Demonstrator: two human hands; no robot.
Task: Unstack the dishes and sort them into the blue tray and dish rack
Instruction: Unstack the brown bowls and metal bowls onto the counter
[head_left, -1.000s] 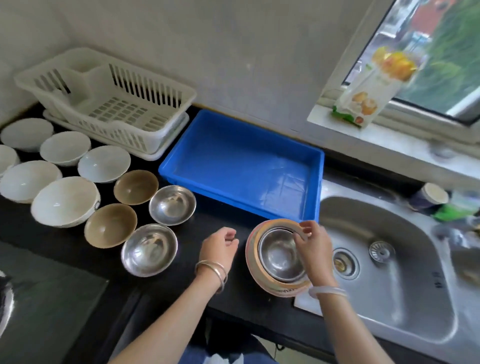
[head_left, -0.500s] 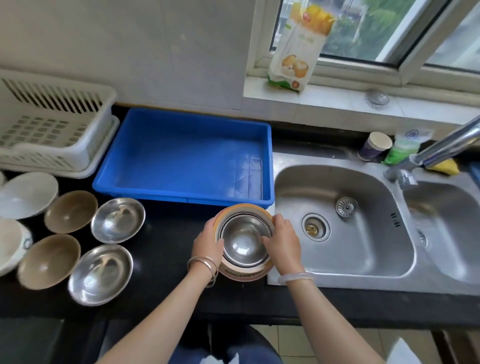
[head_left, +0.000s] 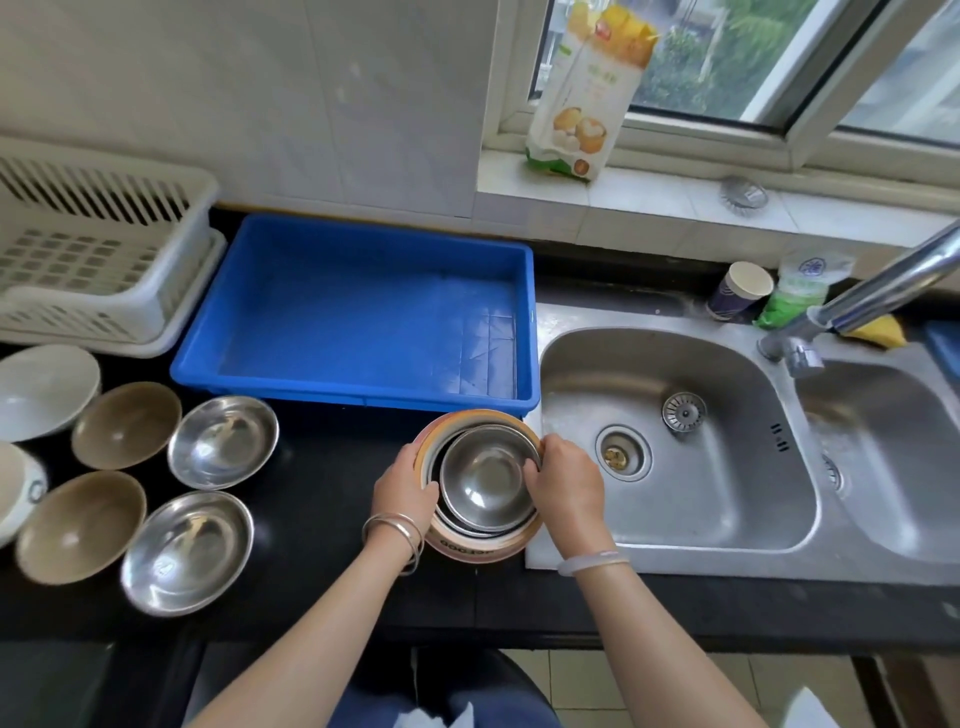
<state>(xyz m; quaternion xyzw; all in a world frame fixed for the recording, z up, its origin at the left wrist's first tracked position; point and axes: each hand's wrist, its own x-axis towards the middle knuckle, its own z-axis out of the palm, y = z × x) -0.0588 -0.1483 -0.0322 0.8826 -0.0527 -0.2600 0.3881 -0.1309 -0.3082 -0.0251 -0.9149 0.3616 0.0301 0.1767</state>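
Now, hands: left hand (head_left: 406, 488) and right hand (head_left: 566, 480) both clasping the dish stack (head_left: 480, 486), one on each side, lower centre of the frame.
Stack: steel bowl (head_left: 488, 480) nested on top, orange-rimmed bowl (head_left: 467, 548) outermost, just below the blue tray (head_left: 363, 317), touching the sink (head_left: 675, 441) edge.
Change: one second back, left hand loose beside the stack; half a second back, already gripping; grip unchanged since.
Blue tray: centre, nothing inside.
Dish rack (head_left: 98, 249): upper left, partly cut off.
Loose bowls: two steel (head_left: 223, 441), two brown (head_left: 127, 423), white ones (head_left: 44, 387), lower left.
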